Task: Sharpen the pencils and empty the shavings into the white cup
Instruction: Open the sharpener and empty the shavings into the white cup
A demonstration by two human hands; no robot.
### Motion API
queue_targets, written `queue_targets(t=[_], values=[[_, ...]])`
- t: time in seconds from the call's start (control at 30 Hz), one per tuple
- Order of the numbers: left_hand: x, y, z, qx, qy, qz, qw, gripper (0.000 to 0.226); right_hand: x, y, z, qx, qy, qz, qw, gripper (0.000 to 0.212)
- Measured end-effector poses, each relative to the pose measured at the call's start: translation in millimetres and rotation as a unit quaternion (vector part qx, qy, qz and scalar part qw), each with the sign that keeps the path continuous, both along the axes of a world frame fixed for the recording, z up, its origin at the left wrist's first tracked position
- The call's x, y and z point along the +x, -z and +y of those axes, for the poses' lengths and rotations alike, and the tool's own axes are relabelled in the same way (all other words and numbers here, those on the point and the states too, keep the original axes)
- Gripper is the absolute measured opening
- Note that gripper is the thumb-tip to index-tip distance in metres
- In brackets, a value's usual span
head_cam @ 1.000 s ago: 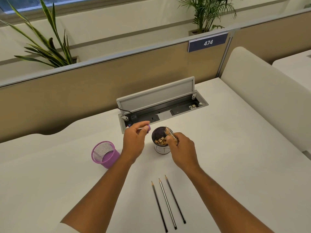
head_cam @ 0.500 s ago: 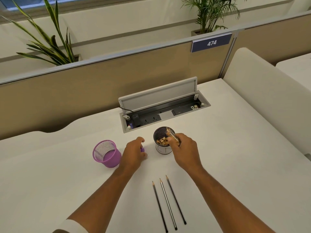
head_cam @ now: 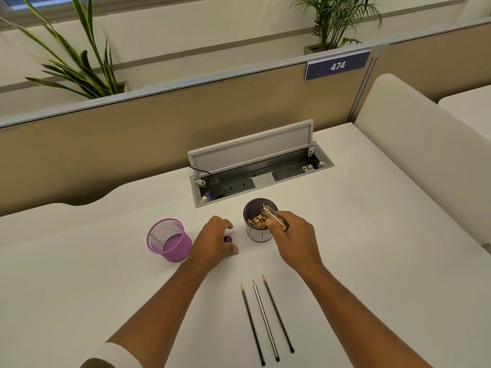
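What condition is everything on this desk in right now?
white cup: upright, shavings inside.
clear shavings container: tilted over the cup, held by right hand.
purple piece: on the desk under left hand.
purple mesh holder: upright, empty.
three pencils: lying side by side, tips pointed.
socket box lid: open.

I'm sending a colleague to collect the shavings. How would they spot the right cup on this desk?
Start at the open grey power-socket hatch set into the white desk. Directly in front of it stands a small white cup with a dark inside, holding tan pencil shavings. The right hand holds something clear over it. The only other container, a purple mesh pen pot to its left, holds no shavings.
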State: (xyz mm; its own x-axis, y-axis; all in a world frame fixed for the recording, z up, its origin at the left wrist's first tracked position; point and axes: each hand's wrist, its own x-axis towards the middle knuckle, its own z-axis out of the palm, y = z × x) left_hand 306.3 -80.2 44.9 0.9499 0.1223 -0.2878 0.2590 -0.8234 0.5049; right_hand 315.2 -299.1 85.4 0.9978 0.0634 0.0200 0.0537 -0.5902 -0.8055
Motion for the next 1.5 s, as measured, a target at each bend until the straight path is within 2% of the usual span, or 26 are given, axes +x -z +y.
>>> queue_targets(t=[0.13, 0.27, 0.5, 0.63, 0.77, 0.9, 1.03, 1.23, 1.3, 1.4, 1.5], values=[[-5, -13, -7, 0.007, -0.041, -0.146, 0.988, 0.07, 1, -1, -4, -0.014, 0.0, -0.003, 1.0, 0.026], [-6, -30, -22, 0.028, 0.026, -0.281, 0.959, 0.075, 7, -6, -4, -0.039, 0.001, 0.003, 0.999, 0.035], [9, -40, -54, 0.044, 0.121, -0.367, 0.921, 0.05, 16, -14, 2, -0.091, 0.008, 0.002, 0.996, 0.037], [17, -32, -64, 0.032, 0.125, -0.377, 0.917, 0.037, 20, -16, 5, -0.101, 0.008, 0.006, 0.995, 0.034], [20, -24, -69, -0.011, 0.066, -0.361, 0.93, 0.025, 20, -17, 6, -0.078, 0.001, 0.007, 0.997, 0.034], [21, -17, -68, -0.072, -0.007, -0.295, 0.953, 0.028, 17, -18, 6, -0.058, -0.004, -0.025, 0.998, 0.039], [24, -13, -67, -0.108, -0.084, -0.211, 0.968, 0.039, 11, -18, 6, -0.075, -0.005, -0.08, 0.994, 0.054], [27, -13, -67, -0.132, -0.135, -0.193, 0.963, 0.04, 11, -21, 10, -0.11, -0.028, -0.137, 0.984, 0.079], [27, -13, -66, -0.143, -0.136, -0.19, 0.962, 0.038, 10, -21, 11, -0.141, -0.052, -0.155, 0.976, 0.076], [26, -14, -67, -0.144, -0.127, -0.188, 0.963, 0.036, 8, -18, 12, -0.22, -0.071, -0.163, 0.959, 0.061], [25, -14, -66, -0.144, -0.126, -0.18, 0.965, 0.036, 7, -17, 13, -0.19, -0.064, -0.156, 0.967, 0.064]])
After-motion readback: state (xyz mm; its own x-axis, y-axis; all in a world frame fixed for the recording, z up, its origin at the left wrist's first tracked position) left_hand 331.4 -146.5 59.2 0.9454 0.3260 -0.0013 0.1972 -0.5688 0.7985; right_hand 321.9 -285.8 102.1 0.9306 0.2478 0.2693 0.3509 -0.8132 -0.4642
